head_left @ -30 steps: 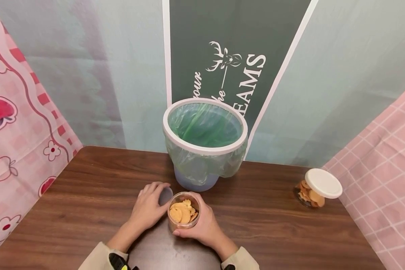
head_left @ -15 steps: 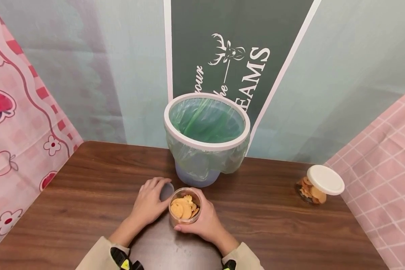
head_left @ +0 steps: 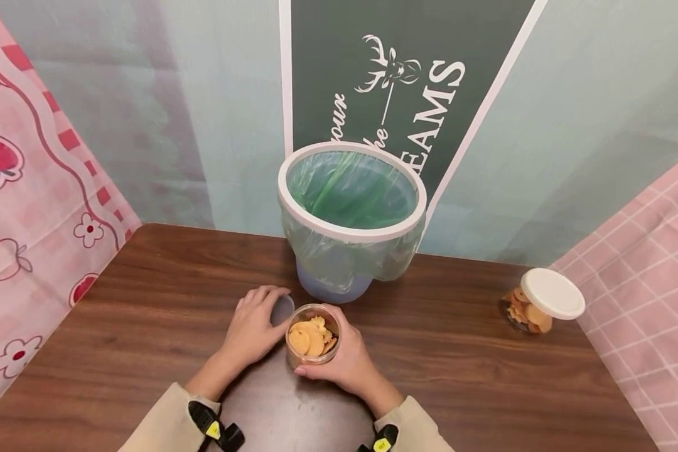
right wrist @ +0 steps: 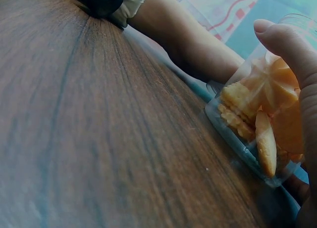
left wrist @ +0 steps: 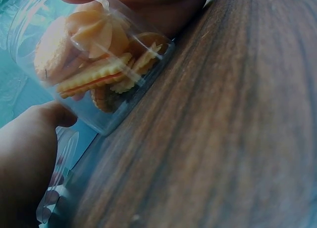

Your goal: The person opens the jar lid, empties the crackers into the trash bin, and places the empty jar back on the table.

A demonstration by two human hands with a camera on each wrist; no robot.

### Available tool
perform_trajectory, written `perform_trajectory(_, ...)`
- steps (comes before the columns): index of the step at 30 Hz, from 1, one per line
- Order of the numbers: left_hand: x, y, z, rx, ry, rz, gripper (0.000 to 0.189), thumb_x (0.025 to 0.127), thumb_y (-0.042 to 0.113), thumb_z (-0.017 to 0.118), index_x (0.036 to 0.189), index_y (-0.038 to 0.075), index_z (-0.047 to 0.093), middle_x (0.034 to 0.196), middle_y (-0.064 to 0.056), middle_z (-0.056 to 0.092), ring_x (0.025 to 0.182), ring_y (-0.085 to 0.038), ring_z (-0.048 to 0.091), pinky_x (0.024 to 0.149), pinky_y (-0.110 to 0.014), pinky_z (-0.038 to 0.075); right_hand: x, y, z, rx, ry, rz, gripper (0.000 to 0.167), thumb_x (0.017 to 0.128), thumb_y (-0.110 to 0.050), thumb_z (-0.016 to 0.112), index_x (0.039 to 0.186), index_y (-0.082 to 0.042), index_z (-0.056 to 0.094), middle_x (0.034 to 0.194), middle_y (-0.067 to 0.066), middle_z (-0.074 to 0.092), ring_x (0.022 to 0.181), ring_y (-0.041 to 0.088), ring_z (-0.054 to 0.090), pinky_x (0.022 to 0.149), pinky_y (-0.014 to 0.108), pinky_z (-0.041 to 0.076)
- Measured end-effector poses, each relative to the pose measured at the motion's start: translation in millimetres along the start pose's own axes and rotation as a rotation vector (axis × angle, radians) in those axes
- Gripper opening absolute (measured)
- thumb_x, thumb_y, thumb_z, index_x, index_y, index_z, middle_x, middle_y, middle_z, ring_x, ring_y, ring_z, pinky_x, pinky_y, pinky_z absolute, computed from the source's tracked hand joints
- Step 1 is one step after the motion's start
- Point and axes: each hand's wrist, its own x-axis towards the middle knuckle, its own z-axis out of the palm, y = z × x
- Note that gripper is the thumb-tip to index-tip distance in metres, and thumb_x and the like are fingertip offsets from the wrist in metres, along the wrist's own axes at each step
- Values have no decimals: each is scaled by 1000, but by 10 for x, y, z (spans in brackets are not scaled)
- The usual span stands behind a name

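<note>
My right hand [head_left: 347,351] grips a clear jar [right wrist: 213,109] standing on the table, with the thumb on its near side. Cookies [head_left: 311,339] fill the jar, and its top is uncovered. Just left of it, my left hand [head_left: 254,326] curls round a small, round, see-through plastic piece [head_left: 282,311]; whether it is a cup or a lid, I cannot tell. In the left wrist view, fingers show through this plastic piece [left wrist: 55,183] behind the jar. My left thumb [left wrist: 54,113] is close to the jar's wall; contact is unclear.
A bin [head_left: 333,279] with a white rim and a green liner stands directly behind the hands. At the far right of the brown wooden table [head_left: 463,383] is another jar of cookies [head_left: 528,314] under a white lid [head_left: 552,294]. Patterned cloths hang around the table.
The head view has tilted slightly, so everything sits higher and a little further right in it. Both hands keep their holds, and the jar stays in place on the table.
</note>
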Motion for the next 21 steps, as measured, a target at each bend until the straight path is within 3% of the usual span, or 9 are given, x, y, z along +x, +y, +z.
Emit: perform_trajectory(21, 1, 8, -9, 7, -16, -1, 55, 84, 46, 75, 129, 17, 65, 126, -9, 64, 122, -33, 56, 100, -53, 43, -2, -1, -2, 13, -11, 14, 96, 60, -33, 99, 141, -35, 46, 132, -10, 63, 123, 9, 59, 107, 28, 46)
